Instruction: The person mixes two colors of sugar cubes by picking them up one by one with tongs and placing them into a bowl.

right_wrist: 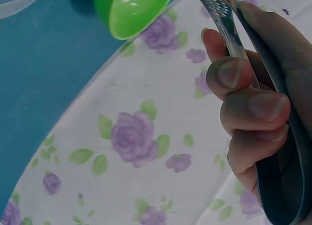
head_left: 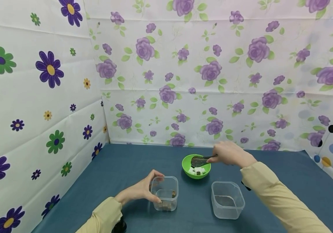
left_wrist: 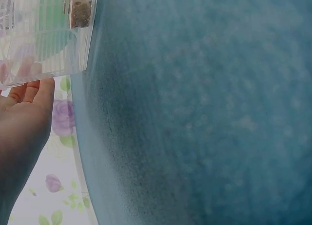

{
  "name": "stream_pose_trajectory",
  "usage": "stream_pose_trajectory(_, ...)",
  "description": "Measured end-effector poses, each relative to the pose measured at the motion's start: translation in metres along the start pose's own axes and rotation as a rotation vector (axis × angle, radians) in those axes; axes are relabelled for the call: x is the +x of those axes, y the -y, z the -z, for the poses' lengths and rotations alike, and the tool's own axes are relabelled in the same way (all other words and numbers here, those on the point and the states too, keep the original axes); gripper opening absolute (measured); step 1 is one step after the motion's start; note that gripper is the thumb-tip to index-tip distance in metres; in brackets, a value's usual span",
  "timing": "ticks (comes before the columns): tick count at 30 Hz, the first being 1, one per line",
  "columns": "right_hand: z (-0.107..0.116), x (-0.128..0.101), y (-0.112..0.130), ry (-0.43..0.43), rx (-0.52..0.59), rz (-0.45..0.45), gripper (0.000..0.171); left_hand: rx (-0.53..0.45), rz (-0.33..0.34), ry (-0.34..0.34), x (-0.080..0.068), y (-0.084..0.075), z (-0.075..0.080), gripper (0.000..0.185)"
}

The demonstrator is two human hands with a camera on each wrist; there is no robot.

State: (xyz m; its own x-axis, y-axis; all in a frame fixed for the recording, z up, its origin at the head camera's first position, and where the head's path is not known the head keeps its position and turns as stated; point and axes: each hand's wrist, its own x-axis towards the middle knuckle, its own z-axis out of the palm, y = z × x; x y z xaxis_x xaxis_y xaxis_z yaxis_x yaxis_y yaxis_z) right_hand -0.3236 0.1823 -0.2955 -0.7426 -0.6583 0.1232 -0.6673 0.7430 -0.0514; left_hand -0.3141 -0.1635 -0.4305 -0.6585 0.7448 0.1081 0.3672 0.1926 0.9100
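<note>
My left hand point(head_left: 140, 190) grips a clear plastic container point(head_left: 171, 185), thumb at the near side and fingers at the far rim. Several brown cubes point(head_left: 165, 205) lie at its bottom, and one brown cube point(left_wrist: 80, 13) shows through its wall in the left wrist view. In my right hand point(head_left: 231, 152) is a pair of dark tongs point(head_left: 198, 161) with perforated ends, its arms squeezed between thumb and curled fingers. The tong ends hang over a green bowl point(head_left: 185, 164), which holds several white cubes point(head_left: 200, 170) and a brown cube point(head_left: 198, 173).
A second clear container point(head_left: 227, 212) stands at the front right, below my right forearm. Dark blue cloth point(head_left: 143, 158) covers the table. Flower-patterned sheets point(head_left: 166, 64) rise behind the table and along its sides.
</note>
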Motion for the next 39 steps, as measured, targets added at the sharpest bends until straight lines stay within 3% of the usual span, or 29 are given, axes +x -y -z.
stream_pose_trajectory(10,-0.011,0.001,-0.009,0.049,0.023,-0.072,0.030,-0.006,0.003,-0.001,-0.001,-0.001,0.000,0.068)
stream_pose_trajectory(22,-0.013,0.001,-0.009,0.067,0.021,-0.098,0.034,-0.005,-0.013,0.007,0.000,-0.001,0.000,0.068)
stream_pose_trajectory(31,-0.009,0.004,0.005,0.035,-0.007,-0.038,0.040,0.002,-0.009,0.006,0.000,0.000,0.000,0.068)
stream_pose_trajectory(39,0.001,0.012,0.037,-0.012,-0.029,0.101,0.050,-0.003,-0.001,0.005,0.001,0.002,0.001,0.067)
